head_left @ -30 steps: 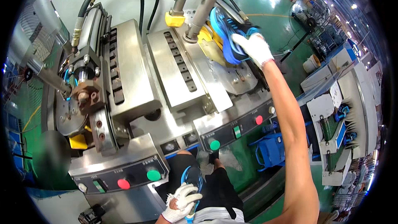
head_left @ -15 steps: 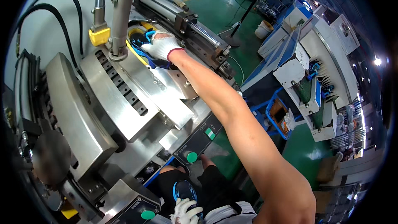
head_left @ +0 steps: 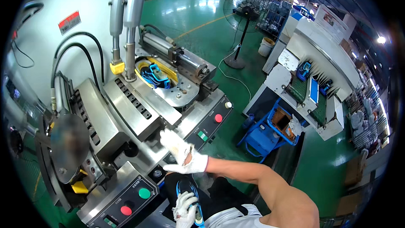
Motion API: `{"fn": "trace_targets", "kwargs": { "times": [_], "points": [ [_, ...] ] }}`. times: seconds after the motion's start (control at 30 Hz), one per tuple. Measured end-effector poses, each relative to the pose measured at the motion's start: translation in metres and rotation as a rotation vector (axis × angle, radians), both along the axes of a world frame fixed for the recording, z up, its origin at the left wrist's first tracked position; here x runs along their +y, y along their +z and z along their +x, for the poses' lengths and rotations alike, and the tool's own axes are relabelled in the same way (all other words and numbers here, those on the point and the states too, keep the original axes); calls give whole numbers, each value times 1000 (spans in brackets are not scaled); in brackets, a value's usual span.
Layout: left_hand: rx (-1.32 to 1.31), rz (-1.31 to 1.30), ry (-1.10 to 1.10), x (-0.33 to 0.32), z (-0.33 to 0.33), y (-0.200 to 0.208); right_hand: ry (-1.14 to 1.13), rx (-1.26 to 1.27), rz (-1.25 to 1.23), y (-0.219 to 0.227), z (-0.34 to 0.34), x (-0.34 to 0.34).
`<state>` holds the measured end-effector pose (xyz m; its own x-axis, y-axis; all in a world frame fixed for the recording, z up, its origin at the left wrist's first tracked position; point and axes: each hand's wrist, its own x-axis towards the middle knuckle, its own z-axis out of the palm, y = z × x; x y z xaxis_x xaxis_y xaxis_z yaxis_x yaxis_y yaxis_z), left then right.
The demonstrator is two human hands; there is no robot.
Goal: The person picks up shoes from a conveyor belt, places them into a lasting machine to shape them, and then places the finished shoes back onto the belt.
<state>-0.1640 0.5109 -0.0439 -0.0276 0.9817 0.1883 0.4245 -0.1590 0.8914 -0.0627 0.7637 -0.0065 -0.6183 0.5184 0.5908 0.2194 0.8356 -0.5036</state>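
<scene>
My right hand (head_left: 184,155), in a white glove, is open with fingers stretched out above the front of a steel machine (head_left: 134,109). Nothing shows in its grasp. Low in the view, my left hand (head_left: 184,209), gloved too, grips a black and blue shoe (head_left: 185,187) over my lap. Its fingers wrap across the shoe's upper and hide part of it. A second black shoe with bright blue trim (head_left: 155,77) sits inside the machine's far station, between yellow pads (head_left: 173,75). My right hand is well apart from that shoe.
Control panels with a green button (head_left: 144,193) and red buttons (head_left: 218,118) line the machine's front. Metal rods with a yellow block (head_left: 117,68) hang over it. On the right stand a blue cart (head_left: 262,136), a floor fan (head_left: 245,10) and a conveyor machine (head_left: 322,55) carrying shoes.
My right hand has let go of the shoe in the machine and drawn back toward me, opening. My left hand still holds its shoe. The view has shifted, showing more floor.
</scene>
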Motion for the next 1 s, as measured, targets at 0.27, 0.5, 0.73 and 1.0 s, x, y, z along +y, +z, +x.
{"fn": "trace_targets", "kwargs": {
  "times": [0.27,0.5,0.73,1.0],
  "points": [
    [-214,-136,95,9,33,-8,-205,-207,-240,-52,60,-42],
    [-487,-131,62,43,94,60,-170,-178,-545,-12,208,-234],
    [-145,491,-647,77,279,158,-1017,346,-229,18,309,-235],
    [-62,103,-763,67,245,86,-1592,727,5,55,527,-78]
  ]
}}
